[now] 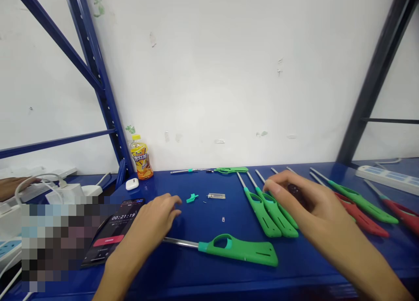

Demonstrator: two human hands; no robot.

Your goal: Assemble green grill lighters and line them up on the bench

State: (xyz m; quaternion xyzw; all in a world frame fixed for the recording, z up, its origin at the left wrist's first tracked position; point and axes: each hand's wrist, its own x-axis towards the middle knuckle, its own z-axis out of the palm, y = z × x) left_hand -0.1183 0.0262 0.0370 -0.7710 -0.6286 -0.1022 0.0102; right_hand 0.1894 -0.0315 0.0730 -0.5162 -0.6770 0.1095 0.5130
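My left hand (162, 211) hovers over the blue table (183, 279), fingers apart and curved, with nothing in it. Near it are a small teal trigger piece (192, 198) and the metal tube of a green lighter (242, 250) lying across the front. My right hand (297, 192) is raised above the lighters on the right, fingers curled around a dark handle (295, 191) that is mostly hidden. Left of it, green lighters (262, 213) lie side by side. A clear fuel tank (216, 196) and a tiny pale part (223, 219) rest mid-table.
A phone (113, 229), a white earbud case (132, 184) and a drink bottle (141, 157) stand or lie at left. An opened green lighter (231, 170) lies by the wall. Red lighters (363, 218) and a power strip (389, 177) are at right. Another person's hand (15, 187) shows far left.
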